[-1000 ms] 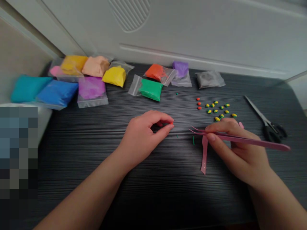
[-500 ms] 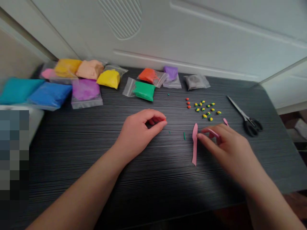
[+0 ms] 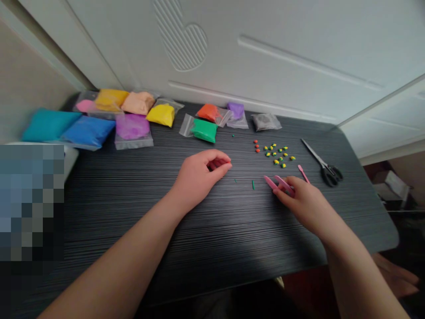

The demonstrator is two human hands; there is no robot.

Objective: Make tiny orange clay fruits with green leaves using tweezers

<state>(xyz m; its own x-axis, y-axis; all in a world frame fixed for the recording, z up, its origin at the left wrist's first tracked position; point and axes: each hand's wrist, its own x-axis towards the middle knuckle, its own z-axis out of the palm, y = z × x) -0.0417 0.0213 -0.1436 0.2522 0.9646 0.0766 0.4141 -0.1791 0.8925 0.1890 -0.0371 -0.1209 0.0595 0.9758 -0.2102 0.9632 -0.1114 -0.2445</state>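
Note:
My left hand [image 3: 207, 177] is held over the table with thumb and fingertips pinched together. A speck of red clay [image 3: 229, 161] shows faintly at the fingertips. To the right, my right hand [image 3: 297, 195] is closed round pink plastic modelling tools: a pink knife [image 3: 270, 182] and a second flat pink tool [image 3: 284, 185], their tips pointing away to the left. Between the hands lies a thin green clay strip [image 3: 253, 184]. Beyond my right hand sit several small yellow-and-green clay pieces [image 3: 276, 162] and three red clay bits [image 3: 257, 146].
Bags of coloured clay line the back, among them green [image 3: 204, 130], yellow [image 3: 162, 115], purple [image 3: 133, 127] and blue [image 3: 89, 131]. Black-handled scissors [image 3: 328, 173] lie at the right, with another pink tool [image 3: 303, 172] beside my right hand. A white panel [image 3: 282, 88] rises behind the table.
My right hand has picked up the pink knife that lay on the table, now holding it alongside the other pink tool. My left hand keeps its pinch. The view has shifted slightly.

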